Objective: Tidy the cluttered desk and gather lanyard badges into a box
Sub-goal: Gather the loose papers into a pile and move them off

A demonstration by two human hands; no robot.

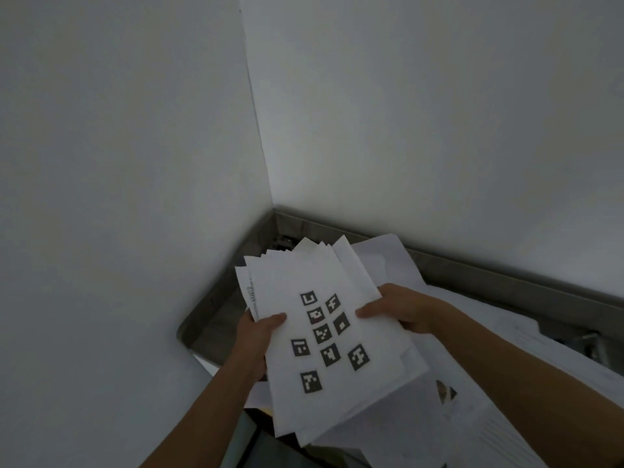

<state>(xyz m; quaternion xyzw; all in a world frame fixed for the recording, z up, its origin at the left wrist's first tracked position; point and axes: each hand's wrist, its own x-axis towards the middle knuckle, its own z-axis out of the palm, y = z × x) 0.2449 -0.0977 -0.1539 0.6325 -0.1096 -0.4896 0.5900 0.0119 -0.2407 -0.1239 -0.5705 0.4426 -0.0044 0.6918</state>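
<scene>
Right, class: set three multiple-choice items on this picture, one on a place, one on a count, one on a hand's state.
1. Where is the stack of white paper sheets? A in both hands; B in a box; C on the floor.
2. How many black square markers are on its top sheet? A four; B nine; C fifteen.
3. The left hand is: A idle; B gripping the stack; C pointing.
Answers: A, the right hand grips the other edge; B, nine squares count out; B, thumb over the left edge.
</scene>
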